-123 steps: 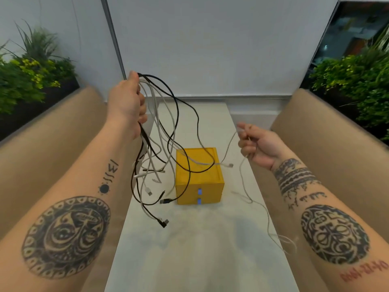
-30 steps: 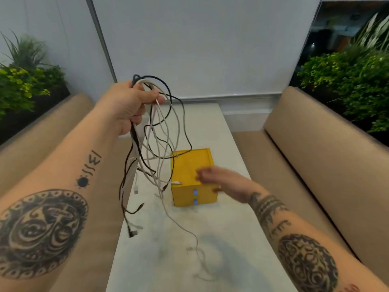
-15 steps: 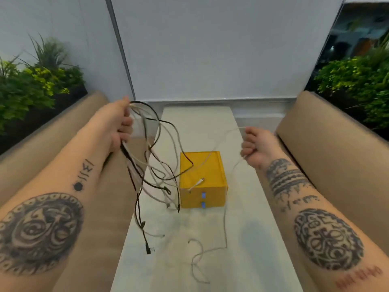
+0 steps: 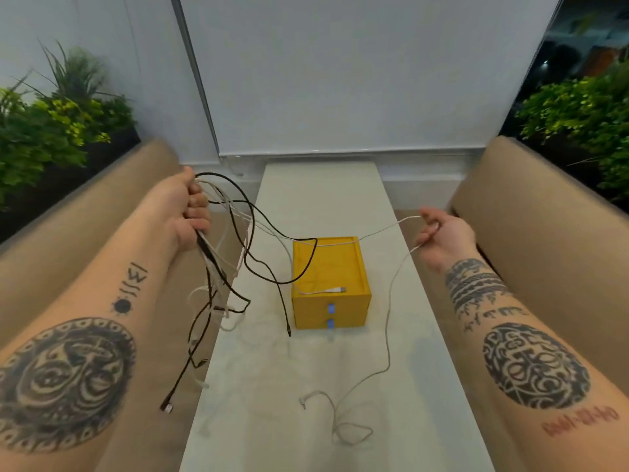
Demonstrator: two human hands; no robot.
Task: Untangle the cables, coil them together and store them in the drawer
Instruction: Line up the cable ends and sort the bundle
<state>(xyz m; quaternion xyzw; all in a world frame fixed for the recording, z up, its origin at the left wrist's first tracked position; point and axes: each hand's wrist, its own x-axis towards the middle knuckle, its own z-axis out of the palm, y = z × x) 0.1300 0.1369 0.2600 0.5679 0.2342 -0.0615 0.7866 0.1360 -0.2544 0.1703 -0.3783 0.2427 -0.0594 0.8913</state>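
Note:
My left hand (image 4: 190, 212) grips a tangled bunch of black and white cables (image 4: 231, 267) above the table's left edge; their ends hang down past the edge. My right hand (image 4: 442, 233) holds one white cable (image 4: 388, 321) pulled out to the right; it stretches back toward the bunch and trails down onto the table in loose loops. A yellow box (image 4: 328, 267) with two drawers, both closed, with blue pulls (image 4: 330, 308), sits mid-table. A white cable end with its plug lies on the box top.
The narrow white table (image 4: 272, 386) runs away from me between two tan upholstered benches (image 4: 544, 233). Green plants stand behind each bench, and a white wall closes the far end.
My right hand has pulled the white cable farther to the right, drawing it tauter from the bunch. My left hand with the bunch has dropped slightly, and a black loop now lies over the box.

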